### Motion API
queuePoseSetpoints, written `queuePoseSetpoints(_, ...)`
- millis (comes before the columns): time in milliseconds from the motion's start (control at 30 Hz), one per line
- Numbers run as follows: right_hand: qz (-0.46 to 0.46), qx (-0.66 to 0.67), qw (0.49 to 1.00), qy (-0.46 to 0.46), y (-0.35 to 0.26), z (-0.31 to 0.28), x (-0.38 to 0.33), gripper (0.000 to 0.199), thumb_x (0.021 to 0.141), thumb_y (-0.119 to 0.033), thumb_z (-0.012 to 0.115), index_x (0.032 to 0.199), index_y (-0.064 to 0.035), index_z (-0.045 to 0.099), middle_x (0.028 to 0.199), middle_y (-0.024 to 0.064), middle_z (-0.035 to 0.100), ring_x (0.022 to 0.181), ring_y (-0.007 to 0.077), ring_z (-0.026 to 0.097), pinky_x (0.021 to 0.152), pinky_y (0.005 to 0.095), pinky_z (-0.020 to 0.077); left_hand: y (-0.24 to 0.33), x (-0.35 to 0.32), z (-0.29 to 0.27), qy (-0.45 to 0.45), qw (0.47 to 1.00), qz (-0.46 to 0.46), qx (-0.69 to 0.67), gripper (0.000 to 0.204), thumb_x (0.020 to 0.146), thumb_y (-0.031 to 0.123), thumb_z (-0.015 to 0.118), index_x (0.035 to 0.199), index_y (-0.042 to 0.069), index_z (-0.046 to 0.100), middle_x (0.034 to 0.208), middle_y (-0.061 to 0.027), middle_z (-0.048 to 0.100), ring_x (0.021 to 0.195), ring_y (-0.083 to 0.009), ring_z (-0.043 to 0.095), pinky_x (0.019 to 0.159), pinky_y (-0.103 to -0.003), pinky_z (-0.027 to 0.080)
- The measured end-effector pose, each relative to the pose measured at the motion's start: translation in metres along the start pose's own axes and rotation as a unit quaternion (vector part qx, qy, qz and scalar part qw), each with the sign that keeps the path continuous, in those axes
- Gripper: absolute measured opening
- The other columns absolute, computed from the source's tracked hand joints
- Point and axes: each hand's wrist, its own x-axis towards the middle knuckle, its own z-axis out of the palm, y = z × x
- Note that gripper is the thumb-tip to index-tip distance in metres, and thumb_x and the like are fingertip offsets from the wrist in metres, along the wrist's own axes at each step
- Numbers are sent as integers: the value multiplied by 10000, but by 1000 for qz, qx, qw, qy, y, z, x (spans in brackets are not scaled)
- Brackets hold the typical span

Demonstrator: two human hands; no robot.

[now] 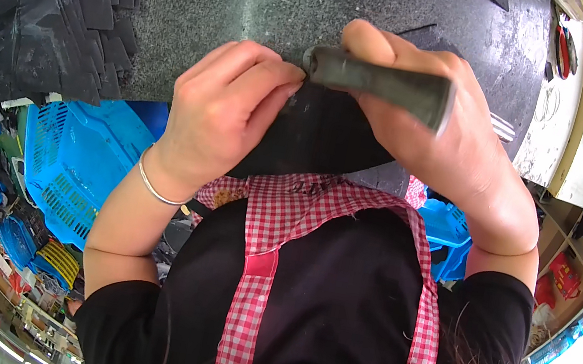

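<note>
My left hand (223,104) is closed in a pinch at the edge of a black sheet piece (323,133). That piece hangs over the near edge of the worktable, in front of my apron. My right hand (436,114) is wrapped round a dark metal tool that looks like a hammer (383,85). Its wide end points right, and its narrow end lies close to my left fingertips. Its handle is hidden by my hand. What exactly lies between my left fingertips is too small to make out.
A speckled dark worktable (189,8) spreads ahead. Stacks of black pieces (55,16) lie at its left, with more at the far edge. Blue plastic baskets (67,174) stand below left. Red-handled pliers (562,52) lie at the far right; shelves (564,230) stand at the right.
</note>
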Motion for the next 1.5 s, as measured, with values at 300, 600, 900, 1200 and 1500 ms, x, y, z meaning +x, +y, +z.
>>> queuePoseSetpoints(300, -63, -48, 997, 7, -4, 8, 4, 146, 904, -147, 704, 971, -92, 587, 734, 117, 579, 619, 353, 641, 505, 425, 503, 23, -23, 15, 1, 987, 162, 19, 229, 740, 123, 744, 964, 88, 770, 1002, -49, 685, 952, -246, 660, 819, -394, 562)
queuePoseSetpoints(600, -51, -35, 998, -3, 5, -3, -16, 146, 899, -162, 721, 963, -102, 604, 702, 86, 591, 631, 334, 658, 516, 437, 498, 43, -18, 35, -253, 947, 158, -119, 525, 847, 76, 649, 1368, 40, 598, 1431, -174, 541, 1410, -375, 469, 1194, -512, 390)
queuePoseSetpoints(900, 117, -39, 959, 257, 92, -65, -20, 213, 896, -160, 762, 1056, -23, 733, 871, 151, 730, 816, 333, 721, 722, 411, 567, 31, 106, 15, -261, 942, 142, -158, 464, 820, 106, 764, 1279, 78, 704, 1283, -164, 700, 1167, -363, 681, 1042, -447, 541)
queuePoseSetpoints(1200, 122, 192, 922, 313, 101, -61, -22, 185, 974, -11, 685, 1138, 73, 666, 1051, 153, 750, 909, 212, 723, 785, 340, 589, -28, 221, 27, -103, 961, -98, -235, 304, 1080, 294, 598, 1051, 37, 756, 928, -34, 775, 833, -133, 684, 815, -297, 537)
queuePoseSetpoints(1500, 176, -55, 967, 178, 146, -61, -6, 321, 934, -236, 710, 927, 85, 709, 903, 291, 701, 880, 438, 697, 775, 475, 545, 53, 90, 28, -84, 961, 235, 119, 413, 817, 142, 767, 1218, 50, 736, 1226, -125, 753, 1226, -307, 689, 1088, -454, 524)
